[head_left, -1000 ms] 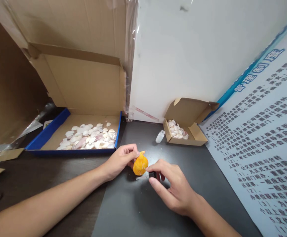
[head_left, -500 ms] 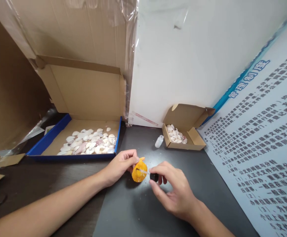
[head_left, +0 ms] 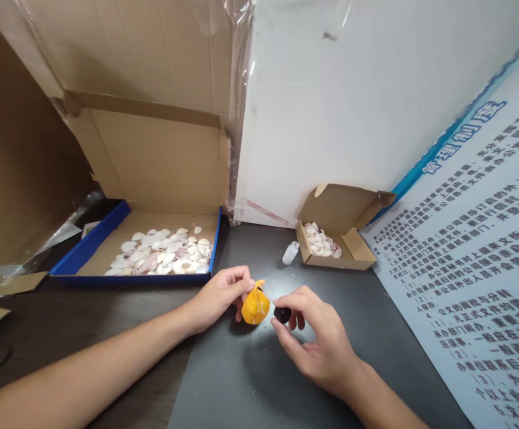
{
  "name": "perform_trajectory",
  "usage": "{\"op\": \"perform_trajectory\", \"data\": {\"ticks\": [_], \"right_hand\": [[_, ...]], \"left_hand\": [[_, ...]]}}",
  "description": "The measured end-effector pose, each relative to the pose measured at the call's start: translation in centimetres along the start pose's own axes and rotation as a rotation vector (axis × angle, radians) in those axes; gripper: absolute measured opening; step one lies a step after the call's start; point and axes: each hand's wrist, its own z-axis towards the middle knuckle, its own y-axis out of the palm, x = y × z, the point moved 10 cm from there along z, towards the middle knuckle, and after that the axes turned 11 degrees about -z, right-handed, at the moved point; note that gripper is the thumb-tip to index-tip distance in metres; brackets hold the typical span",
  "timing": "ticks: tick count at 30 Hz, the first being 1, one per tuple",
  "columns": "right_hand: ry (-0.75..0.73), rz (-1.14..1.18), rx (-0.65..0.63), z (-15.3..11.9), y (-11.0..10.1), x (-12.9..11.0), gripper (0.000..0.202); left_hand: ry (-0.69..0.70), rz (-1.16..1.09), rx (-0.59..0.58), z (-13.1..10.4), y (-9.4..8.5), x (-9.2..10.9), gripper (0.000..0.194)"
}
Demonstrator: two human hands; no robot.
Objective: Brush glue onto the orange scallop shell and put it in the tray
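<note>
My left hand [head_left: 229,293] pinches a yellow-orange scallop shell [head_left: 255,307] by its upper edge, above the dark mat. Whitish streaks show on the shell's face. In my right hand [head_left: 317,333], thumb and fingers close round a black cap [head_left: 282,314], held just right of the shell. Whether the cap's applicator touches the shell I cannot tell; it is largely out of sight. Beyond the hands stands a small clear bottle [head_left: 291,252] with whitish contents and no cap on it.
At the back left, an open blue-edged cardboard box [head_left: 134,279] holds many pale shells [head_left: 165,253]. A smaller cardboard box [head_left: 337,263] with small shells [head_left: 319,241] stands at back right. A white board [head_left: 313,119] rises behind, and a printed poster [head_left: 478,256] slopes along the right.
The shell has turned in my left hand, its face now more toward the camera. The pale applicator seen across it before no longer shows there; the cap has tilted slightly.
</note>
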Motion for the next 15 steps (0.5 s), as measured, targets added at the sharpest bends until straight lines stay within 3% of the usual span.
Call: {"op": "perform_trajectory", "data": {"ticks": [4,10,15], "right_hand": [[-0.047,0.052,-0.124,-0.1,1.2,-0.7,0.016],[0.009,0.011,0.01,0.0,0.0,0.0,0.021],[-0.039,0.068,-0.079,-0.1,0.7,-0.6,0.014]], "left_hand": [[0.006,0.007,0.011,0.0,-0.1,0.0,0.039],[0.017,0.05,0.003,0.0,-0.1,0.1,0.039],[0.015,0.061,0.007,0.1,-0.2,0.1,0.039]]}}
